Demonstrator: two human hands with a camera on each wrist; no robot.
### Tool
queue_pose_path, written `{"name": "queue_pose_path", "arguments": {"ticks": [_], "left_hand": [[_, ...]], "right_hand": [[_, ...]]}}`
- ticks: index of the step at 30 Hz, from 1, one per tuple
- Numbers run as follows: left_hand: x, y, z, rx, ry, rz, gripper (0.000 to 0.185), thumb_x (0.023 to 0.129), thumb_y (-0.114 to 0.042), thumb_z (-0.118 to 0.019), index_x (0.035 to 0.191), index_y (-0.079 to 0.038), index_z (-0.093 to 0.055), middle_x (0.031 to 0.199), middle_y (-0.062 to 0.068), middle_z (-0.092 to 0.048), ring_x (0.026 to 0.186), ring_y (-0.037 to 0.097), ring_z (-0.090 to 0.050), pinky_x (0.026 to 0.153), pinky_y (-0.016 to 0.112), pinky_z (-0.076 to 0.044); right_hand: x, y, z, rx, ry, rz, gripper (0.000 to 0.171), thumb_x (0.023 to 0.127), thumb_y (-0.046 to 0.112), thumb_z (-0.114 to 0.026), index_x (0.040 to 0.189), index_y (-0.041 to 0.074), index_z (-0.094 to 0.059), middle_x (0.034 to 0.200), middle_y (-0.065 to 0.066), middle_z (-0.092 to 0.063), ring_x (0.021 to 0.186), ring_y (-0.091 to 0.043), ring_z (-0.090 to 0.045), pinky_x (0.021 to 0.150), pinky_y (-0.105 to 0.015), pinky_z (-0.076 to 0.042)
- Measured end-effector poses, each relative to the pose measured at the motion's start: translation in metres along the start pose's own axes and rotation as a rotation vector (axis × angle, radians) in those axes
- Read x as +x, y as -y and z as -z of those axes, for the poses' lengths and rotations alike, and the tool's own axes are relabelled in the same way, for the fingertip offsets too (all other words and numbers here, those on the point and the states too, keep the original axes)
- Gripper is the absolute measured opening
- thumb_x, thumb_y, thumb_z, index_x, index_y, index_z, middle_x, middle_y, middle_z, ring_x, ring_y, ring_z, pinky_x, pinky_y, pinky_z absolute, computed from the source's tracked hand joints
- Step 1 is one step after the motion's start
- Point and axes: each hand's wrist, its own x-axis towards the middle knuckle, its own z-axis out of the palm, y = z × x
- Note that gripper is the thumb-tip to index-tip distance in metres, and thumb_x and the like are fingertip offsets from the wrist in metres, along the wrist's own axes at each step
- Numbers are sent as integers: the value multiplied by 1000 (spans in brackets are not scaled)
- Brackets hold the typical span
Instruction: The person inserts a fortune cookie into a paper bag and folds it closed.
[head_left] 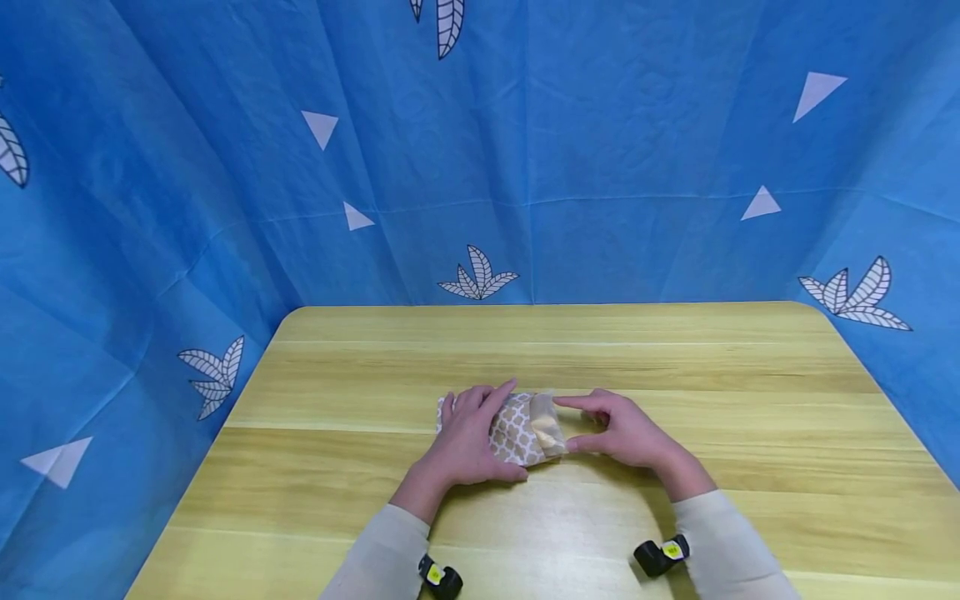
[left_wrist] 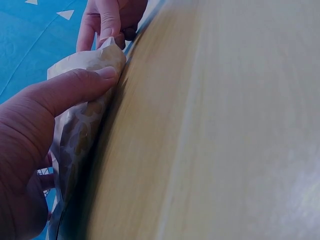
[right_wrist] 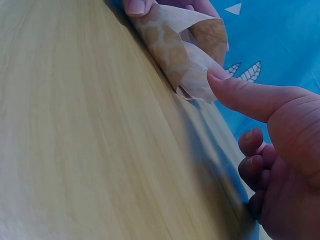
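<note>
A paper bag (head_left: 514,433) with a tan and white lattice pattern lies flat near the middle of the wooden table, its mouth toward the right. Something pale shows at the mouth (head_left: 546,425) in the head view, and white inner paper folds out there in the right wrist view. My left hand (head_left: 470,437) holds the bag from above, thumb (left_wrist: 82,86) along the near edge and fingers over the far side. At the mouth, my right hand (head_left: 626,429) spans the bag's end between thumb (right_wrist: 245,95) and index finger; its other fingers are curled in.
The light wooden table (head_left: 300,492) has rounded far corners. A blue curtain (head_left: 600,150) with leaf and triangle prints hangs behind it and along the sides. Black wrist cameras (head_left: 656,557) sit at both pale sleeves (head_left: 723,542).
</note>
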Motion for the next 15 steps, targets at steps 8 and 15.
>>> {"name": "queue_pose_path", "arguments": {"ticks": [8, 15], "left_hand": [[1, 0, 0, 15, -7, 4, 127, 55, -65, -88, 160, -28, -26, 140, 6, -44, 129, 25, -39, 112, 62, -9], [2, 0, -1, 24, -25, -3, 128, 54, -65, -88, 160, -29, -26, 138, 6, -46, 127, 26, -40, 112, 62, -10]], "right_hand": [[4, 0, -6, -18, 4, -22, 61, 77, 27, -88, 133, 16, -67, 75, -10, -46, 72, -22, -42, 60, -30, -38], [5, 1, -8, -28, -9, -20, 61, 76, 27, -88, 132, 15, -68, 74, -9, -45, 71, -20, -40, 59, -30, -36]]}}
